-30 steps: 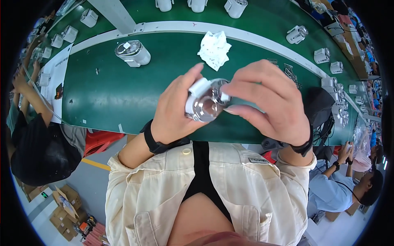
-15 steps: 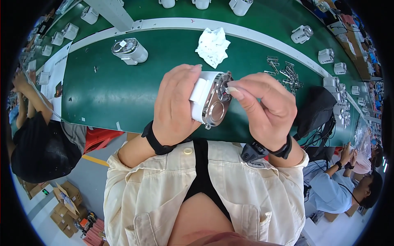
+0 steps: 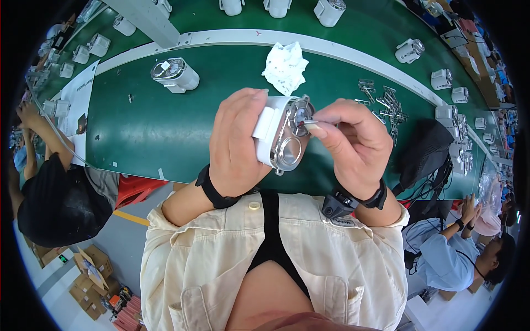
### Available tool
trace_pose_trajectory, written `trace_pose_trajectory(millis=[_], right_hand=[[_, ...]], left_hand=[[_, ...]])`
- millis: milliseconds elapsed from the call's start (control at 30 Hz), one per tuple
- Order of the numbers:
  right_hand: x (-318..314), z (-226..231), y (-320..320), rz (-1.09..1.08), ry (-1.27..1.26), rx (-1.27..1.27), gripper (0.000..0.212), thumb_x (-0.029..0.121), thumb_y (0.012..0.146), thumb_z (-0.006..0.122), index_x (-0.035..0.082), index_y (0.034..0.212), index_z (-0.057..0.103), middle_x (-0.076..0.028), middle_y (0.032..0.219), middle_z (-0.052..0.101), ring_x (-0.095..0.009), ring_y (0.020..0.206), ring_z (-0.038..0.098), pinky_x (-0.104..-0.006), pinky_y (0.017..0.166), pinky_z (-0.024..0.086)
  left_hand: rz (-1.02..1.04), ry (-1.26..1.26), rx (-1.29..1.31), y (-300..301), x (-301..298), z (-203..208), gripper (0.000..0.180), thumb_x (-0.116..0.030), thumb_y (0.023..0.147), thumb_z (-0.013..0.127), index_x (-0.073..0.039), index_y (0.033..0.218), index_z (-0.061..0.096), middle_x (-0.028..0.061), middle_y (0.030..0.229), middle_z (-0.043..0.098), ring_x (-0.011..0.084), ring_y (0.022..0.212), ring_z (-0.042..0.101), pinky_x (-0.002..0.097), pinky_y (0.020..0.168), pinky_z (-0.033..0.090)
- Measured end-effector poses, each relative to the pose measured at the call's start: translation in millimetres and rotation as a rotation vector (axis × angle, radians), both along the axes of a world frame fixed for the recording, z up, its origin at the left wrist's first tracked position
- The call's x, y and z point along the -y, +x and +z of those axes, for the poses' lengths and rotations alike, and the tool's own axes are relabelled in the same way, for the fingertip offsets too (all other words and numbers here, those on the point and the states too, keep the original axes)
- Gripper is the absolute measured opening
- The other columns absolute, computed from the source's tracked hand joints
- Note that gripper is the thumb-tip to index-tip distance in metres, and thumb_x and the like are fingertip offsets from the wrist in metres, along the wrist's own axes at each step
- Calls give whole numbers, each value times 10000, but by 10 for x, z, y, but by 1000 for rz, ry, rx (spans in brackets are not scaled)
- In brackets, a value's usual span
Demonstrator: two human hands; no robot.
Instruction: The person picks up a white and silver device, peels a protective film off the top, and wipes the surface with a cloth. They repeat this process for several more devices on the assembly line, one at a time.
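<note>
Head camera: Above a green worktop, the left hand wraps around a white device, holding it tilted with its glossy top turned toward the right hand, which pinches a small, slim part at that top. A crumpled white sheet lies just beyond, a similar device sits to the left, and small metal pieces lie scattered to the right.
</note>
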State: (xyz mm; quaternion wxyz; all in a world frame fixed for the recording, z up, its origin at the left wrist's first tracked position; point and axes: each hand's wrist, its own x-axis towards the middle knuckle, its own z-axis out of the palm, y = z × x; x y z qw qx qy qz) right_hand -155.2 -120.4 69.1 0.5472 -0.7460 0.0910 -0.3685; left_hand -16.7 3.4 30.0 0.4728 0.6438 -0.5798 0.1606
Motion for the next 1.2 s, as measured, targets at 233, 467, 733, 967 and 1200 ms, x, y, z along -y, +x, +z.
trace_pose_trajectory(millis=[233,467,733,967,1200], right_hand=[[298,195,-31,223,-18,-127,90,-26,805,699,-41,884,659,-83,761,628,-139,661,548,-250,597,441],[241,181,-8,153,-278,-126,94,-27,777,707,-38,865,673,-109,753,640,-176,604,553,-276,535,423],[70,61,33,-169,-690,60,258,-55,702,739,-64,953,679,-128,749,625,-229,575,539,-293,514,419],[111,89,36,-144,-802,16,320,-70,669,751,-74,979,670,-121,726,605,-225,572,548,-303,507,428],[75,64,65,-160,-775,29,303,-38,685,749,-67,977,672,-112,720,605,-221,568,553,-306,512,436]], left_hand=[[-71,29,39,-1,15,72,678,-102,672,818,45,1235,469,207,1069,585,392,938,601,443,784,520],[-95,-15,75,24,48,14,666,-107,678,811,44,1232,473,210,1067,584,391,938,603,445,782,518],[-38,15,36,31,50,-22,732,-133,683,823,-48,1293,427,190,1139,594,366,992,593,416,840,489],[11,21,85,10,56,-35,653,-201,770,769,-33,1295,419,194,1130,594,361,980,595,410,831,496],[50,-20,128,29,77,-46,605,-207,793,744,11,1267,438,204,1107,589,371,954,597,424,809,505]])
